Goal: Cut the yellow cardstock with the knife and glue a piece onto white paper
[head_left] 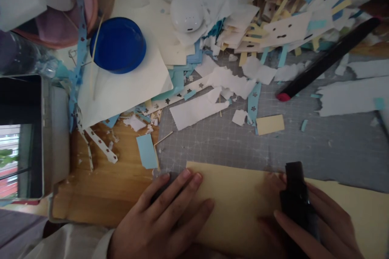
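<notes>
A long pale yellow sheet of paper [237, 194] lies along the near edge of the grey cutting mat [212, 141]. My left hand [164, 214] rests flat on its left end, fingers stretched out and slightly spread. Around a black hand-held tool [294, 194], whose exact kind I cannot make out, the fingers of my right hand [322, 218] are closed. This tool is over the right part of the sheet, and its lower end is dark and hidden by the hand. Beyond the sheet lie a small yellow paper piece [270, 124] and a light blue one [146, 151].
Paper scraps and cut-outs [282, 28] pile up at the back right. A black stick-like item with pink ends [328, 60] crosses the mat. Further left are a blue round dish [118, 44], a white earbud case [187, 13], flower-punched strips [101, 145] and a tablet-like screen [21, 137].
</notes>
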`<state>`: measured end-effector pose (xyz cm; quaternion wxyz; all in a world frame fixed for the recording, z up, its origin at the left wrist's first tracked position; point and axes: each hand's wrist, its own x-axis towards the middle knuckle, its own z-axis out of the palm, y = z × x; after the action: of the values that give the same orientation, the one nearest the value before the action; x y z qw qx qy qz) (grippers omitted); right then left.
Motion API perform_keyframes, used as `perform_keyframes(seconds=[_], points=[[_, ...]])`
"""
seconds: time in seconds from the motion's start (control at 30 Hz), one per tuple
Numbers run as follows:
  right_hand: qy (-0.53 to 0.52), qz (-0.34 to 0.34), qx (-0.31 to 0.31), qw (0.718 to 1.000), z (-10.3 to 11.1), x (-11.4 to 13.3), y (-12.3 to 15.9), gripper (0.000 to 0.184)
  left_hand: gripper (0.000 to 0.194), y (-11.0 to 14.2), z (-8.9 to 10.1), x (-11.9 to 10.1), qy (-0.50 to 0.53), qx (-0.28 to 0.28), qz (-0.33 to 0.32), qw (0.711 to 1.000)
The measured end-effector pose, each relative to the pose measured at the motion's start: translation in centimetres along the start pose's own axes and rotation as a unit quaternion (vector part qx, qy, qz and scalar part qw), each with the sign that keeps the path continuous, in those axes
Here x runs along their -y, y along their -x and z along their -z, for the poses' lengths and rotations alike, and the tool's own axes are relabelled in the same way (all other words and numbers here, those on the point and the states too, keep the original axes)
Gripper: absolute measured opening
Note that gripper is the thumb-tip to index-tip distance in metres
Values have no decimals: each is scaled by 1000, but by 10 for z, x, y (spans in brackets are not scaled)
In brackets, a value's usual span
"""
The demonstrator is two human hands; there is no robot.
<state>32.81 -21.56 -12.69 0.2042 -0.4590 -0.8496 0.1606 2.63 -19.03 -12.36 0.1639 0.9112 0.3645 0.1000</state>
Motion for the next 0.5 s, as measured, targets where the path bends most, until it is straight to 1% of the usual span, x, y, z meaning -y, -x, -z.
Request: perform_keyframes(seconds=[0.13,0.27,0.4,0.5], points=[[1,14,9,1000,-1,0,2,27,54,1,1,0,-5,6,-2,1000],[0,-6,-8,1000,-3,3,-2,25,56,0,1,0,0,8,0,1000],[-1,-13,-5,1000,-2,6,-6,23,56,-2,1,0,1,5,-1,1000],[-8,-16,-10,1000,-2,7,-4,22,54,-3,2,0,-2,1,-2,1000]])
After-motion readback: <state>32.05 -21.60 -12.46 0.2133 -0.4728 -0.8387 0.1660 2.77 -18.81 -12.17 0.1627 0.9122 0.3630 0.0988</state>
